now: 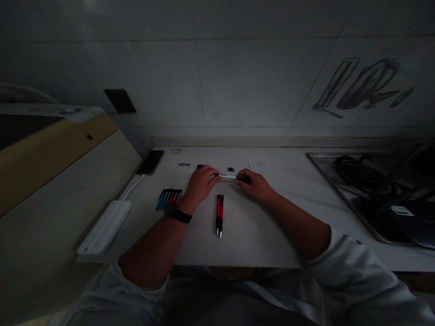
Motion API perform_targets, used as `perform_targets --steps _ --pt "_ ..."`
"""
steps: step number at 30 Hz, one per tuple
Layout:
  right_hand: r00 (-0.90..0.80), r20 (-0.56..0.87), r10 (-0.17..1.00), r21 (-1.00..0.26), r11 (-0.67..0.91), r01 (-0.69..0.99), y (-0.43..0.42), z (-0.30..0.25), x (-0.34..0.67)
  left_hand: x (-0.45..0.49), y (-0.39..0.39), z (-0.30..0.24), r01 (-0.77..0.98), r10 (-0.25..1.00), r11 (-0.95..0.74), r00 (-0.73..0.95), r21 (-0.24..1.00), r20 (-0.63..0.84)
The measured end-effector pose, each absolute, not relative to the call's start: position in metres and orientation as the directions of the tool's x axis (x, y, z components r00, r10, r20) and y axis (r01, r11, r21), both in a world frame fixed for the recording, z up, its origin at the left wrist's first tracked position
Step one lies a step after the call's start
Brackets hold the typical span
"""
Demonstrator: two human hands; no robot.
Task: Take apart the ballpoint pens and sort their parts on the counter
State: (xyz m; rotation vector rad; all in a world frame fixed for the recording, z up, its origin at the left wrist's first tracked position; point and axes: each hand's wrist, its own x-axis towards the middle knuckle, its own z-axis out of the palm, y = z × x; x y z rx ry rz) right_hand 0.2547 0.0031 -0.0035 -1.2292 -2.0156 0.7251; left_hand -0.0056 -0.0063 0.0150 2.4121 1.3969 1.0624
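Note:
My left hand (201,182) is closed, its fingertips pinching the dark, thin end of a white pen refill (228,176). From the other side my right hand (255,183) grips a black pen part (243,179) that meets the refill's right end; how far the refill reaches inside is hidden. Below the hands lie two red and black pens (220,215), side by side. Several blue, red and grey pen barrels (169,198) rest near my left wrist. Behind the hands are a row of springs (184,164), black pen pieces (200,166), small dark parts (231,169) and white refills (252,166).
A phone (151,162) lies at the left, cabled to a white power strip or charger (106,226). A wire ring (176,151) is near the wall. At the right a metal-rimmed basin or tray (335,199) holds dark items. A slanted board (68,190) borders the table's left.

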Motion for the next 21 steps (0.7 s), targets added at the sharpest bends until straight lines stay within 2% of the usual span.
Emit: perform_targets --steps 5,10,13,16,21 --pt "-0.32 0.314 0.894 -0.702 0.446 0.556 0.001 0.003 0.253 -0.006 -0.006 0.017 0.644 0.81 -0.556 0.276 0.525 0.518" --pt "-0.148 0.441 0.885 -0.685 0.438 0.582 0.008 0.006 0.262 -0.014 0.005 0.012 0.522 0.873 -0.449 0.084 0.725 0.48" --pt "-0.092 0.486 0.869 -0.657 0.432 0.618 0.015 0.005 0.271 -0.021 0.011 0.011 0.482 0.895 -0.392 0.003 0.784 0.446" --pt "-0.054 0.506 0.861 -0.637 0.415 0.65 0.019 0.004 0.275 -0.028 0.011 0.013 0.565 0.882 -0.403 0.031 0.72 0.47" --pt "-0.071 0.459 0.886 -0.637 0.384 0.668 0.017 0.0 0.272 -0.03 0.004 0.019 0.748 0.859 -0.463 0.247 0.476 0.448"
